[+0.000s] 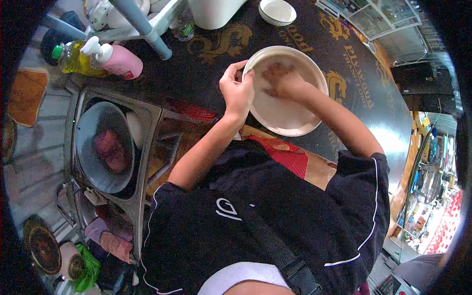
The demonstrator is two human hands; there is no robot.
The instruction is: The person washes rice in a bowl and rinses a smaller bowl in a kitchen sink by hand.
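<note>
1. Cream bowl (pixel 290 132) sits on the dark, gold-printed worktop (pixel 196 78) in front of your chest, near the edge closest to you, with cloudy liquid inside.
2. Spilling looks like the main risk: if your stirring grows brisk, or you bear down on one side of the rim, the liquid could slop over towards your shirt (pixel 275 196).
3. Slipping is another: should your fingers get wet, the rim could slide out of your hold, and a push from inside might then shove the bowl towards the worktop's near edge. You can't tell from this angle whether its base sits fully flat.
4. Knocking something seems less likely, since the small white bowl (pixel 278 13) stands apart beyond the far rim, and the pink bottle (pixel 123 61) lies well off to your left, near the sink (pixel 156 128).
5. Your left hand (pixel 237 91) grasps the rim on its left side, thumb over the top and fingers curled around the outside, so the bowl touches it directly.
6. Your right hand (pixel 282 81) reaches over the right side and down inside, so the bowl surrounds it. The fingers are blurred and partly hidden by the cloudy liquid; you can't tell whether they are spread, clenched or closed around something.
</note>
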